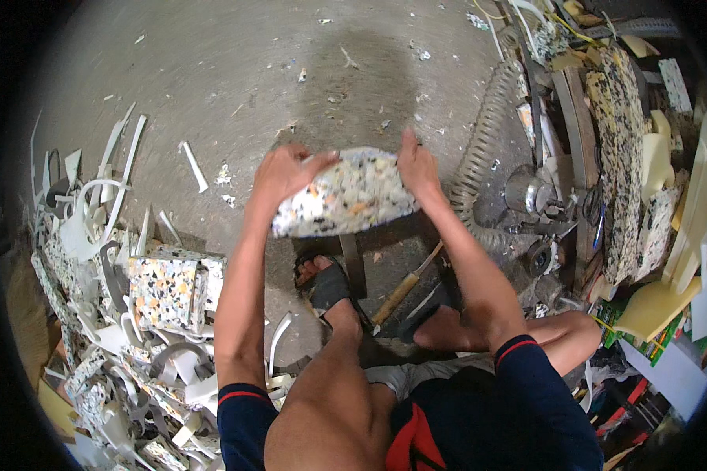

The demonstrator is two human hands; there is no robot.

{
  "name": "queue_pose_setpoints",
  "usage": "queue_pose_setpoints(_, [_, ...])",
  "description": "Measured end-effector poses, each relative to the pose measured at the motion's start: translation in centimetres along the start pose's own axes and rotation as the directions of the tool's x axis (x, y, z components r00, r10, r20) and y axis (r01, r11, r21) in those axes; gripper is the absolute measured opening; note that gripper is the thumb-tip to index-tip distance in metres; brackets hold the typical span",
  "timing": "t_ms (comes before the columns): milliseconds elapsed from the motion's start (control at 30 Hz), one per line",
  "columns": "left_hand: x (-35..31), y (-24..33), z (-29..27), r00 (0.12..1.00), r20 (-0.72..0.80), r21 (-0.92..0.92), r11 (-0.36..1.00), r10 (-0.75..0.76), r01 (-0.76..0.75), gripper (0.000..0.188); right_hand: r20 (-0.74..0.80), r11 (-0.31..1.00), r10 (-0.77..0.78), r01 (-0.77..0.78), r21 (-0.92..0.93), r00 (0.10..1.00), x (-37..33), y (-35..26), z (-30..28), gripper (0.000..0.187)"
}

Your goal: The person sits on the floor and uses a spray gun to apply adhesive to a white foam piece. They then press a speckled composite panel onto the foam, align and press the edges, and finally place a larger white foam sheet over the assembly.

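Observation:
Between my two hands is a slab of speckled foam (352, 195), white with black, grey and orange flecks and a curved upper edge. My left hand (289, 174) grips its left end, thumb laid along the top. At the other end, my right hand (419, 169) is closed on the foam, thumb pointing up. The slab is held above the floor, in front of my feet. Below it, a tool with a wooden handle (397, 300) lies on the floor between my sandalled feet; its far end is partly hidden by my right forearm.
Foam scraps (145, 377) and a speckled foam block (165, 292) are heaped at the left. On the right lie a ribbed hose (483, 133), a round metal part (526, 191), a long speckled foam piece (614, 165) and yellow foam (658, 310). Small bits dot the concrete floor (212, 71).

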State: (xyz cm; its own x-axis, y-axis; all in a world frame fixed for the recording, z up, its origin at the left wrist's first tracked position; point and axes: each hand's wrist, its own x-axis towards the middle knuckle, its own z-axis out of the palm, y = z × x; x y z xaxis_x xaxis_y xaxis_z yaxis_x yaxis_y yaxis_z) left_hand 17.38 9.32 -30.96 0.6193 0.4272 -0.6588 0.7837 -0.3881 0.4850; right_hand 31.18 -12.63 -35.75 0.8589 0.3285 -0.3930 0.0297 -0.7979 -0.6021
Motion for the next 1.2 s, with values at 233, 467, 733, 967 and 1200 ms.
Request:
queue_pose_setpoints(233, [1.4,-4.3,4.0,0.631,-0.612,0.272,0.876,0.476,-0.398,0.056,-0.019,0.724,-0.656,0.623,-0.297,0.754,-2.6,1.4,-2.9,0.049])
queue_pose_setpoints(467, [-6.7,-2.4,14.6,0.682,-0.138,0.499,0.645,0.718,-0.579,0.076,0.498,0.396,-0.721,0.876,-0.275,0.482,-7.2,4.9,-2.8,0.090])
queue_pose_setpoints(733, [-3.7,-2.8,18.0,0.759,0.000,0.704,0.539,0.651,-0.462,0.107,0.551,0.319,-0.745,0.926,-0.200,0.376,-3.2,7.7,-0.8,0.100])
queue_pose_setpoints(967, [-4.8,-1.8,17.8,0.813,0.000,0.640,0.625,0.582,-0.447,0.118,0.628,0.282,-0.705,0.943,-0.177,0.329,-2.8,6.9,-1.9,0.100])
queue_pose_setpoints(1200, [-6.4,-4.1,15.9,0.767,-0.123,0.610,0.658,0.630,-0.442,0.115,0.683,0.221,-0.660,0.950,-0.220,0.312,-2.9,5.9,-4.1,0.099])
